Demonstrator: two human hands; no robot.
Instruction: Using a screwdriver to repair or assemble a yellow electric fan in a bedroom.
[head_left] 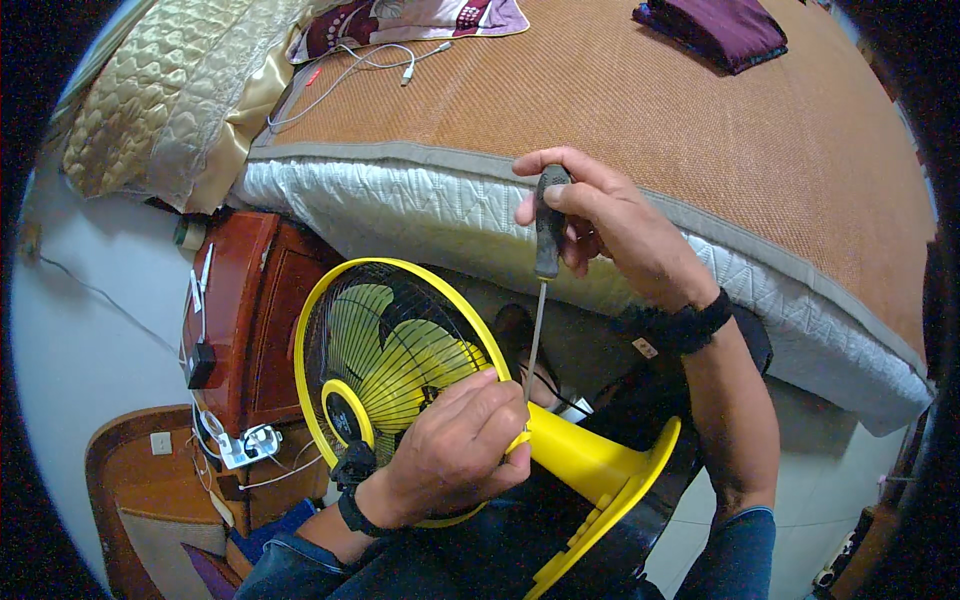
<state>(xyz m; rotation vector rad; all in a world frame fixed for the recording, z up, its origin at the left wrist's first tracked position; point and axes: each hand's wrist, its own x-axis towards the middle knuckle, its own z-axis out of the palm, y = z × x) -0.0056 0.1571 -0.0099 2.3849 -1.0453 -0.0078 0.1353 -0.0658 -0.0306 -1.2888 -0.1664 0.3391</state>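
A yellow electric fan (585,455) lies tilted across my lap, its round wire cage to the left and its base to the lower right. My left hand (455,445) is closed around the fan's neck, just behind the cage. In my right hand (625,235) is a screwdriver (549,230), held by its dark handle between thumb and fingers. The long metal shaft points down to the neck, beside my left knuckles. Its tip, and whatever it meets there, are hidden by my left hand.
Beyond my hands stands a bed with a brown woven mat (570,90), a white cable (350,75) and a folded purple cloth (720,30) on it. A reddish-brown nightstand (235,320) is at the left. Below it are a white power strip (250,447) and cords.
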